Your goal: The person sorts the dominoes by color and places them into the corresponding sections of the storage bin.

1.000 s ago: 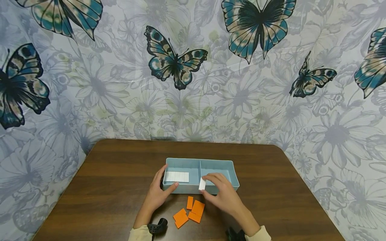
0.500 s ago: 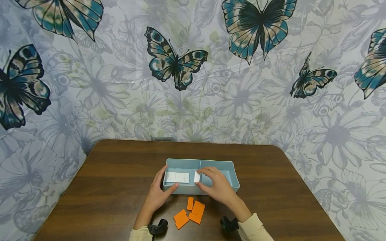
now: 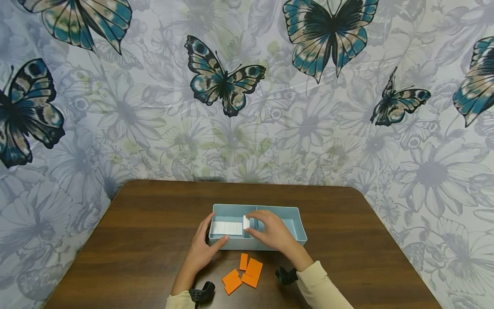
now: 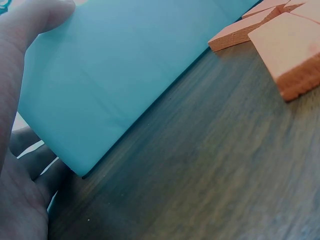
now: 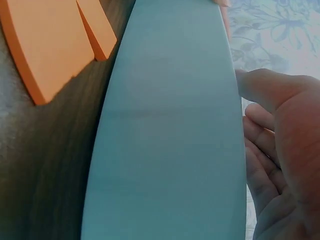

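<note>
A light blue box (image 3: pixel 247 244) with a divider across it sits in the middle of the table. My left hand (image 3: pixel 202 251) holds its left end, thumb (image 4: pixel 52 15) at the front rim and fingers round the end wall. Several white tiles (image 3: pixel 227 228) lie side by side in a row in the left compartment. My right hand (image 3: pixel 275 231) pinches one more white tile (image 3: pixel 246 222) between thumb and fingers, over the left compartment just right of that row. In the right wrist view, the front wall hides this tile.
Several orange tiles (image 3: pixel 253 268) lie loosely grouped on the brown wooden table (image 3: pixel 127 244), in front of the box and between the forearms. Behind the table hangs a butterfly-patterned cloth (image 3: pixel 247 141). A black wrist camera (image 3: pixel 202 292) sits at the left wrist.
My right hand has carried the white tile leftward from the box's front edge, past the divider, up to the row in the left compartment. My left hand stays on the box.
</note>
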{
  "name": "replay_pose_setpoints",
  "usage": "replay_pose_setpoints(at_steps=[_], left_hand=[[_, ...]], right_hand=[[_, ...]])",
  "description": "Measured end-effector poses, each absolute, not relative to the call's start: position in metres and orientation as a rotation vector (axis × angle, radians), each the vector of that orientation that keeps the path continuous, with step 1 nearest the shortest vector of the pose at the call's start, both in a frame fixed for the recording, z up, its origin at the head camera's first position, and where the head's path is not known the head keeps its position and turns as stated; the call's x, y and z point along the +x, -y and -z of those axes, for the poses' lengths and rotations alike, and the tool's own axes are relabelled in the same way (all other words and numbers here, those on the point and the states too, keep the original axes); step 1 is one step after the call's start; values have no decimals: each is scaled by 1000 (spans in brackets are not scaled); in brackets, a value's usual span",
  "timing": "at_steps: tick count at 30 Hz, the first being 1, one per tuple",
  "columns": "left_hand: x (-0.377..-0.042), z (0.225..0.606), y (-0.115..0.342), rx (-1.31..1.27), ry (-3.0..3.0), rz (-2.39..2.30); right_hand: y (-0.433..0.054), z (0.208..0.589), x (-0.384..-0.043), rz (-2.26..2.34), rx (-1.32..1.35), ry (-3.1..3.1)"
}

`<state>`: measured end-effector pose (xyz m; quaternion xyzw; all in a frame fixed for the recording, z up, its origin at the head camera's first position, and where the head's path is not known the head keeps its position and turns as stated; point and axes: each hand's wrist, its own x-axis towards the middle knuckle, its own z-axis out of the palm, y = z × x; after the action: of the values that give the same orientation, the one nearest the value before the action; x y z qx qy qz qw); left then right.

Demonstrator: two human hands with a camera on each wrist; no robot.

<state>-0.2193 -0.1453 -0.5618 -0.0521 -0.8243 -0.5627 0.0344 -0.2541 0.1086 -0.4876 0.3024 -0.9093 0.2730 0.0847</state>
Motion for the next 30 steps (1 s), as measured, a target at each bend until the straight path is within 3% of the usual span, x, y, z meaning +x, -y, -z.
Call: replay_pose_setpoints(at_steps=[30], left_hand=[[-219,562,144,-156,2543,1697]], right_hand=[[-88,481,-275,-369,961,2928]])
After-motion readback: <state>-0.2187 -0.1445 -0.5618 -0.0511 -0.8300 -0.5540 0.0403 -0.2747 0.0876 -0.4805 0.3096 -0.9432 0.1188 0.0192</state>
